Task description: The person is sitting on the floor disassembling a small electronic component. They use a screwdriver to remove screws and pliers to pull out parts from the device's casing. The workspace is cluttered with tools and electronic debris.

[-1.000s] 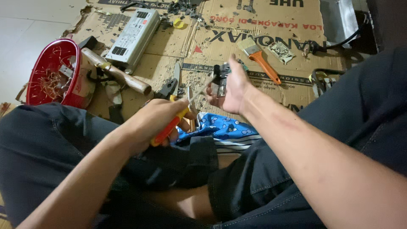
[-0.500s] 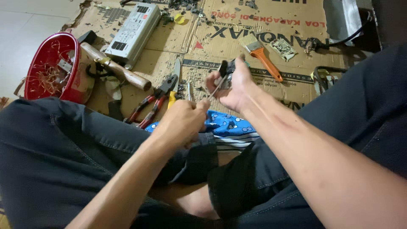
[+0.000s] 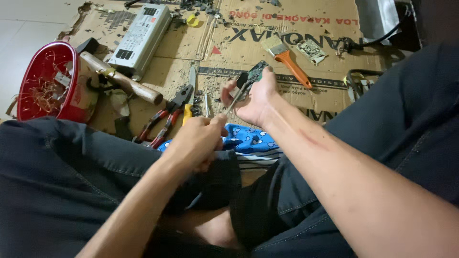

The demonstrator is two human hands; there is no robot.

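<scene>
The left hand point(image 3: 198, 138) was closed around a screwdriver point(image 3: 235, 99), its tip at the small circuit board point(image 3: 256, 74) clasped in the right hand point(image 3: 253, 98) above the cardboard point(image 3: 330, 95). A slipping tip would likely stab the right palm.

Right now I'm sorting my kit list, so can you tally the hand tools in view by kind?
Screwdriver, in the left hand, tip at the circuit board held by the right hand: 1
Red-handled pliers: 1
Wooden-handled hammer: 1
Orange-handled brush: 1
Total: 4
</scene>
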